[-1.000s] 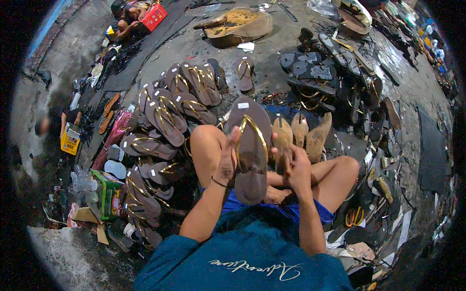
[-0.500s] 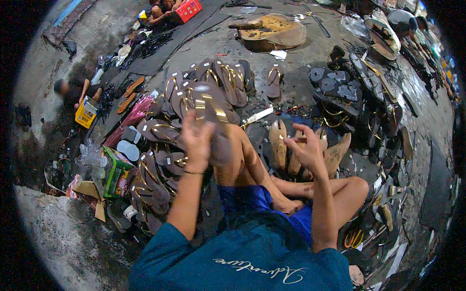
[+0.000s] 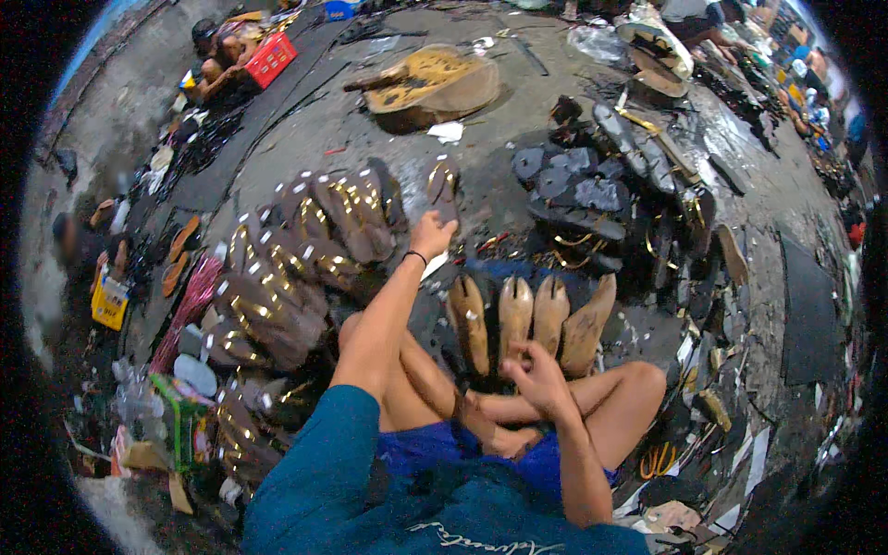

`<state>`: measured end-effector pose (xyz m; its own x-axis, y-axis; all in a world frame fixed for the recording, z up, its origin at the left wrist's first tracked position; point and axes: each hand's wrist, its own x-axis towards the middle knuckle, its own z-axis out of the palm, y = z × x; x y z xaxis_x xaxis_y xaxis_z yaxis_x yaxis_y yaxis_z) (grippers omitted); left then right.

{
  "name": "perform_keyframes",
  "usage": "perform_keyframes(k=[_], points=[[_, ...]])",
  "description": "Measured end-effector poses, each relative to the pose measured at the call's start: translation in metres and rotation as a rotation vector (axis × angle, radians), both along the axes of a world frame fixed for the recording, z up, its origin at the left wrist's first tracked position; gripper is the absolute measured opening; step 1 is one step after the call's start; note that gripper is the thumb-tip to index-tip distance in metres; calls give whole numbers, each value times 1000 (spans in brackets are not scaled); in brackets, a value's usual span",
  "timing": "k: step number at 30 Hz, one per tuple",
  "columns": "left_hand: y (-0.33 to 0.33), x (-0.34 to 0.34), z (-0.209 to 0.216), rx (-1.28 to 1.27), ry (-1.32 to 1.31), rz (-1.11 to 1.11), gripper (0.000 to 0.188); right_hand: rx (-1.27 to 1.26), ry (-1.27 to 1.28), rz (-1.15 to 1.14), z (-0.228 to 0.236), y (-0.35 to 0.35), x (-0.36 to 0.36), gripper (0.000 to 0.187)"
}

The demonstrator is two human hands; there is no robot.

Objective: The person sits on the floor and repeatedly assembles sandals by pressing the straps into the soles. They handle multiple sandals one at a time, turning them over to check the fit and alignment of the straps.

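Observation:
My left arm is stretched forward, and my left hand [image 3: 431, 237] is closed at the heel end of a single brown flip-flop [image 3: 443, 181]. That flip-flop lies on the ground, apart from the others, with its toe pointing away from me. To its left several brown flip-flops with gold straps [image 3: 356, 217] lie in overlapping rows. My right hand [image 3: 538, 381] hovers over my crossed legs with its fingers loosely bent and apart, holding nothing visible. Just beyond it stand several wooden shoe lasts [image 3: 515, 314] side by side, one partly behind the hand.
A worn block with a hammer-like tool [image 3: 435, 83] sits farther off. Dark soles [image 3: 573, 180] are heaped at right. Pink strands [image 3: 185, 310] and a green box [image 3: 180, 416] lie at left. Other people sit by a red crate [image 3: 270, 60] and a yellow box [image 3: 109, 298].
The flip-flop that was blurred beside my left hand is out of it, among the rows. My left hand has reached forward to the single flip-flop. My right hand has lowered. The view has shifted.

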<state>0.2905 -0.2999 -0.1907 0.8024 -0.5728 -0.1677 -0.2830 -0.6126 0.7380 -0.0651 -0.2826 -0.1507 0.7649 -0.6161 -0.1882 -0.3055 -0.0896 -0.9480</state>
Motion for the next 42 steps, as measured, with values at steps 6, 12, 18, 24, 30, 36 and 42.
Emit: perform_keyframes(k=[6,12,18,24,30,36,42], points=[[-49,45,-112,177,-24,455,57,283,50,-230,-3,23,-94,36],[-57,24,-91,-681,905,336,24,261,167,-234,-4,14,-92,38],[-12,-62,-14,-994,1170,275,22,-5,-30,-99,19,-51,-7,34],[54,-118,83,-792,975,5,43,-91,-200,-205,52,-112,70,44],[99,-175,114,-580,808,-72,38,210,-177,36,64,-61,52,41],[121,-205,111,-590,219,-327,30,39,-269,-68,71,-18,4,28],[126,-200,150,-656,-20,-720,29,-652,-615,79,71,-18,-19,19]])
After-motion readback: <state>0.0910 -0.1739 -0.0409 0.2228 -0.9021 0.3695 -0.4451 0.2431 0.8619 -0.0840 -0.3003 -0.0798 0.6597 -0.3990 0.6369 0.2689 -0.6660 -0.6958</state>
